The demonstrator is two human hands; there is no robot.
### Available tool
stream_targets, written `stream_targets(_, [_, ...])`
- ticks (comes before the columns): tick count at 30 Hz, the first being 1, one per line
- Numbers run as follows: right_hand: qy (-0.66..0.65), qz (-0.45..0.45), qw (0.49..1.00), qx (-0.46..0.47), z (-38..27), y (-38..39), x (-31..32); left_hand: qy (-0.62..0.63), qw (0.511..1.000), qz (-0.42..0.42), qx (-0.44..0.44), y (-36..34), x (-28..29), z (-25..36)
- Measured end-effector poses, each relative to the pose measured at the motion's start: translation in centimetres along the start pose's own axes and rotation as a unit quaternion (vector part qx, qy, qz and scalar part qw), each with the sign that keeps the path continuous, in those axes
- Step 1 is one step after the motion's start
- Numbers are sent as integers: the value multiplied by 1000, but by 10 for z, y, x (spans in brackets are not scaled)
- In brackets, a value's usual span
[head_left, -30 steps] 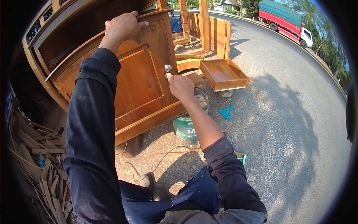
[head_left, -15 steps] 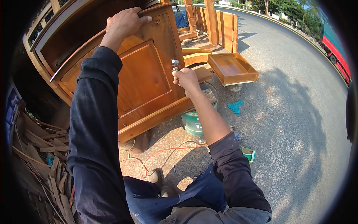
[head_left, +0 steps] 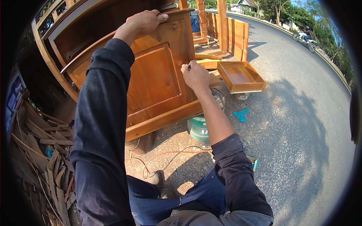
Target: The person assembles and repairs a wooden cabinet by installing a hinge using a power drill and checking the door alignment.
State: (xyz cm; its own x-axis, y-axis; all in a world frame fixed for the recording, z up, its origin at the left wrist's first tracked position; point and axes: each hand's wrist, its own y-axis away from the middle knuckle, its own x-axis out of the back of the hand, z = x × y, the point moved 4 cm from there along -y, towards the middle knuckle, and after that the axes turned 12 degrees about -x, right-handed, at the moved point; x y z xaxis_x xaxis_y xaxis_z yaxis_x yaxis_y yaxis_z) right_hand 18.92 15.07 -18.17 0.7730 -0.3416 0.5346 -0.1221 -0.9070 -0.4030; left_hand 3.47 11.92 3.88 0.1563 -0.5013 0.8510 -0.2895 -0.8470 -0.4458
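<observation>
A varnished wooden cabinet (head_left: 154, 81) with a raised rectangular panel on its front leans before me, brown and glossy. My left hand (head_left: 141, 23) is hooked over the top edge of this front, thumb lying along it and the other fingers partly out of sight behind. At the right side of the panel, my right hand (head_left: 196, 77) is closed around a small silver knob (head_left: 188, 66). Only a sliver of its metal shows between the fingers, close against the wood.
Right of the cabinet stands a shallow wooden drawer (head_left: 241, 77), with a teal rag (head_left: 240, 115) below it. A green bucket (head_left: 198, 129) sits under the cabinet. An orange cord (head_left: 166, 153) crosses the ground; scrap wood (head_left: 56, 169) is heaped left. A road runs behind.
My right hand has risen to the silver knob, which stood uncovered above it before, and now covers it. My left hand keeps its place on the edge. The view has shifted slightly.
</observation>
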Motion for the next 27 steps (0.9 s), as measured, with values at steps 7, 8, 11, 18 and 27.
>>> stream_targets(7, [44,72,992,90,2,82,72,86,994,-65,-1,-6,7,5])
stream_targets(8, [63,117,979,153,3,104,82,132,991,-29,-14,-2,8,-1])
stream_targets(11, [-226,165,934,221,22,154,99,352,927,119,53,35,37,-1])
stream_targets(18, [-294,-74,915,266,15,264,106,273,911,256,-171,203,108,83])
stream_targets(27, [-317,-452,737,390,0,361,61,6,919,379,112,413,137,138])
